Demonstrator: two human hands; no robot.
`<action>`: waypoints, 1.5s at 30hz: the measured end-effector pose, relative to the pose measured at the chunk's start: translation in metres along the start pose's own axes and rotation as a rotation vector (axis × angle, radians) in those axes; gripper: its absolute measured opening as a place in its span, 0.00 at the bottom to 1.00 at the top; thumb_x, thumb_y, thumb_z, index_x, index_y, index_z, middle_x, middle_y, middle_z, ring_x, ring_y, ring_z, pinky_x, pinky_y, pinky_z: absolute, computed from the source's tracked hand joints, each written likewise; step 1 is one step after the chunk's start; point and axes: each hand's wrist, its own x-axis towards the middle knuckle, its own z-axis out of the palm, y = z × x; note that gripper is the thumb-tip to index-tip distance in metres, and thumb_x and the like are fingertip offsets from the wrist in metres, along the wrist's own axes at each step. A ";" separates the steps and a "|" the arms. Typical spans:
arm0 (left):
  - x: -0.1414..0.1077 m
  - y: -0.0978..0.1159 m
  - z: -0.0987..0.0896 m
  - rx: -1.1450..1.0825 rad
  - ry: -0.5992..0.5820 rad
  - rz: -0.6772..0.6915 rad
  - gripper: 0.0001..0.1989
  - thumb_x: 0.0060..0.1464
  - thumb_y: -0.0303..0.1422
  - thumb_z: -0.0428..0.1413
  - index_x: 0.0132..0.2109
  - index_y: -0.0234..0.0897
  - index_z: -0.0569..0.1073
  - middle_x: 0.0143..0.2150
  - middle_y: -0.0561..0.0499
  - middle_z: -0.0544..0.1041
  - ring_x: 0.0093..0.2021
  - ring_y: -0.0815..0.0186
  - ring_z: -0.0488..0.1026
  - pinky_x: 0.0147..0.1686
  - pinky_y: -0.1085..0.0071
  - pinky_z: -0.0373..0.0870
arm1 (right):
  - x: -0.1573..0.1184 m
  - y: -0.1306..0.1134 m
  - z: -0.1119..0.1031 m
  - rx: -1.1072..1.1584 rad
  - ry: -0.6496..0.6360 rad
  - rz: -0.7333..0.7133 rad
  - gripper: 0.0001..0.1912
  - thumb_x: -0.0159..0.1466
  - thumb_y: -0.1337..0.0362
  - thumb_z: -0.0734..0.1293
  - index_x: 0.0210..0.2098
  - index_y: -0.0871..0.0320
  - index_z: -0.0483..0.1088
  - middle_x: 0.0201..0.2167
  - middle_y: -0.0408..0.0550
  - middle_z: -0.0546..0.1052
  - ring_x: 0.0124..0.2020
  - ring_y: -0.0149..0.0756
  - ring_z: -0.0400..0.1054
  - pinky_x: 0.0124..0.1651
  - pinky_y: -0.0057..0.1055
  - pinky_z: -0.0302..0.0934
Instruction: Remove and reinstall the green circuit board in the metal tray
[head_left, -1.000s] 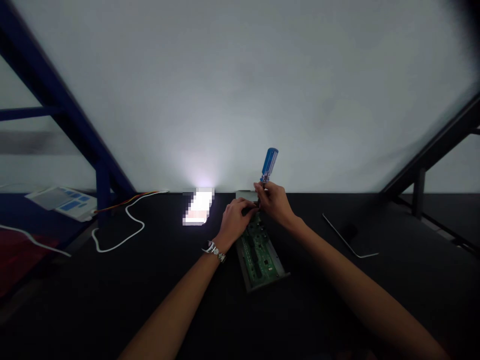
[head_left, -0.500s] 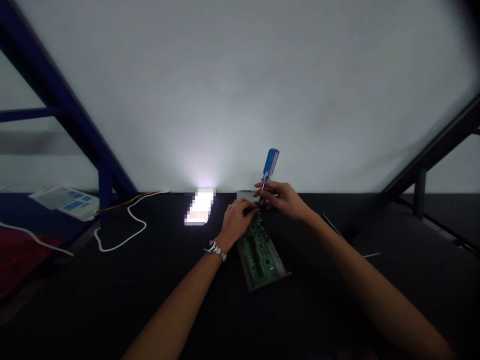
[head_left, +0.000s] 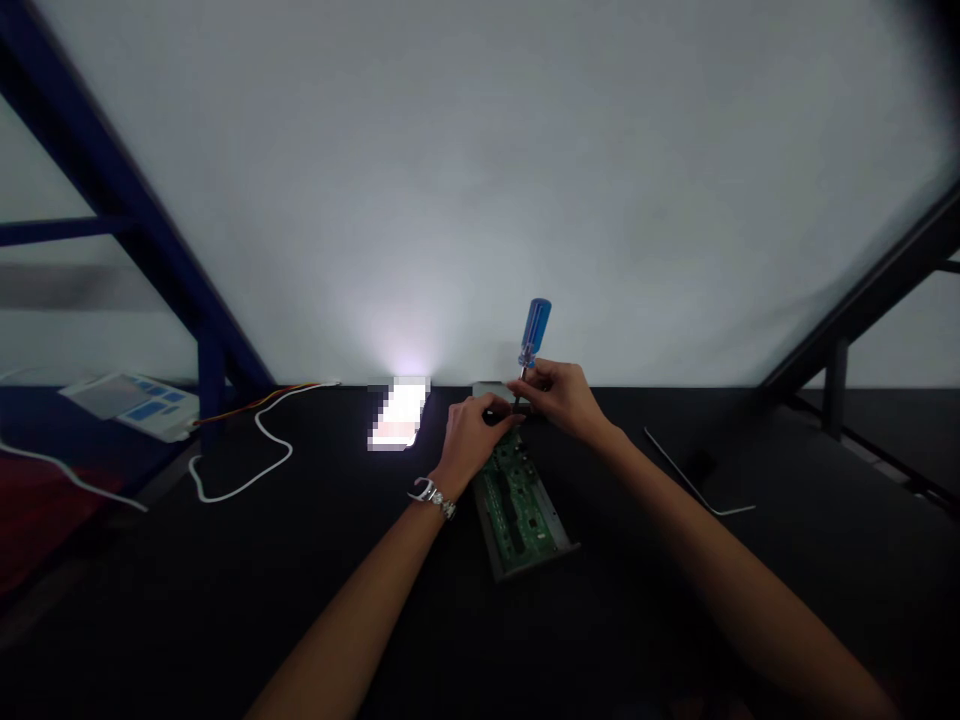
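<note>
The left hand (head_left: 472,435) curls over the far end of the circuit board (head_left: 516,510), steadying it near the far edge of the tabletop (head_left: 637,620). The right hand (head_left: 559,400) pinches a blue screwdriver (head_left: 534,333) upright above that end.

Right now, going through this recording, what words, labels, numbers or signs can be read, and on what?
No text can be read in this view.
Green circuit board: any markings are too small to read.
Blue-handled screwdriver: no readable marking.
Printed sheet with blue blocks: too small and blurred to read.
Pixelated bright patch: unreadable.
</note>
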 end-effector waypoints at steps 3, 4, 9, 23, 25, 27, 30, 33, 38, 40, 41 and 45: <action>0.000 0.001 0.004 -0.019 0.004 -0.016 0.09 0.52 0.41 0.63 0.38 0.41 0.79 0.37 0.51 0.82 0.41 0.60 0.78 0.44 0.64 0.70 | 0.000 0.003 0.005 -0.048 0.056 -0.026 0.22 0.59 0.50 0.70 0.21 0.57 0.60 0.16 0.37 0.62 0.20 0.27 0.54 0.25 0.27 0.51; 0.000 0.001 0.005 -0.019 0.005 -0.022 0.09 0.53 0.40 0.63 0.37 0.41 0.79 0.37 0.51 0.82 0.40 0.60 0.78 0.43 0.64 0.70 | 0.000 0.004 0.007 -0.054 0.074 -0.031 0.22 0.59 0.50 0.70 0.21 0.56 0.60 0.16 0.37 0.61 0.20 0.27 0.53 0.25 0.28 0.51; 0.001 0.001 0.003 -0.028 -0.033 0.017 0.08 0.57 0.38 0.59 0.39 0.41 0.80 0.37 0.50 0.83 0.39 0.60 0.79 0.42 0.65 0.71 | -0.002 0.000 0.007 -0.001 0.005 -0.002 0.15 0.62 0.52 0.67 0.28 0.57 0.67 0.22 0.41 0.69 0.22 0.28 0.61 0.25 0.28 0.57; 0.002 0.000 0.003 -0.096 -0.031 0.009 0.10 0.53 0.39 0.62 0.41 0.41 0.79 0.40 0.50 0.82 0.43 0.60 0.78 0.45 0.64 0.72 | 0.000 0.001 0.000 0.173 -0.044 0.058 0.15 0.59 0.53 0.71 0.28 0.57 0.67 0.20 0.42 0.72 0.20 0.31 0.67 0.23 0.28 0.62; 0.002 0.001 0.005 -0.090 -0.018 -0.018 0.08 0.53 0.39 0.62 0.38 0.41 0.79 0.38 0.50 0.82 0.41 0.60 0.78 0.43 0.65 0.72 | -0.001 0.002 0.005 0.160 -0.004 0.059 0.16 0.58 0.53 0.71 0.26 0.56 0.63 0.18 0.40 0.70 0.20 0.31 0.66 0.23 0.28 0.60; 0.002 0.002 0.005 -0.094 -0.027 -0.032 0.08 0.55 0.39 0.61 0.37 0.40 0.79 0.37 0.50 0.82 0.39 0.60 0.78 0.42 0.66 0.72 | -0.002 0.002 0.009 0.152 0.029 0.060 0.17 0.59 0.53 0.71 0.26 0.55 0.62 0.17 0.38 0.68 0.19 0.30 0.65 0.23 0.28 0.59; 0.002 0.003 0.003 -0.106 -0.064 -0.009 0.08 0.58 0.37 0.58 0.39 0.41 0.80 0.38 0.51 0.82 0.39 0.61 0.79 0.42 0.66 0.72 | -0.003 0.001 0.007 0.158 -0.005 0.055 0.14 0.59 0.53 0.70 0.30 0.56 0.66 0.22 0.41 0.72 0.22 0.31 0.67 0.23 0.28 0.62; 0.002 0.002 0.000 -0.114 -0.116 0.019 0.09 0.59 0.35 0.56 0.41 0.42 0.80 0.40 0.52 0.83 0.40 0.60 0.79 0.43 0.65 0.71 | -0.003 -0.002 -0.001 0.221 -0.152 0.051 0.15 0.62 0.54 0.67 0.43 0.57 0.70 0.35 0.48 0.77 0.29 0.34 0.72 0.25 0.29 0.67; 0.003 0.001 -0.001 -0.158 -0.146 0.028 0.09 0.59 0.36 0.57 0.44 0.43 0.79 0.44 0.52 0.82 0.44 0.61 0.78 0.46 0.65 0.71 | -0.002 -0.006 -0.010 0.235 -0.201 0.046 0.14 0.63 0.56 0.67 0.41 0.59 0.74 0.31 0.48 0.78 0.27 0.35 0.72 0.27 0.31 0.69; 0.002 0.002 0.000 -0.175 -0.097 0.021 0.10 0.55 0.36 0.60 0.45 0.42 0.78 0.44 0.51 0.81 0.45 0.61 0.77 0.46 0.66 0.71 | -0.001 -0.005 -0.008 0.198 -0.138 0.027 0.12 0.61 0.55 0.68 0.35 0.59 0.73 0.26 0.45 0.76 0.24 0.33 0.70 0.27 0.31 0.67; 0.002 0.002 0.001 -0.178 -0.065 0.014 0.11 0.54 0.36 0.61 0.45 0.41 0.78 0.43 0.50 0.81 0.44 0.61 0.77 0.46 0.66 0.72 | -0.001 -0.005 -0.006 0.181 -0.103 0.021 0.12 0.60 0.55 0.69 0.32 0.58 0.71 0.24 0.44 0.75 0.23 0.33 0.69 0.26 0.31 0.66; 0.001 0.004 0.003 -0.117 0.006 -0.023 0.08 0.52 0.38 0.63 0.39 0.40 0.78 0.38 0.50 0.81 0.40 0.61 0.78 0.42 0.66 0.72 | -0.001 0.001 0.004 0.123 0.012 0.018 0.15 0.59 0.55 0.71 0.25 0.56 0.64 0.21 0.41 0.71 0.22 0.31 0.66 0.24 0.28 0.62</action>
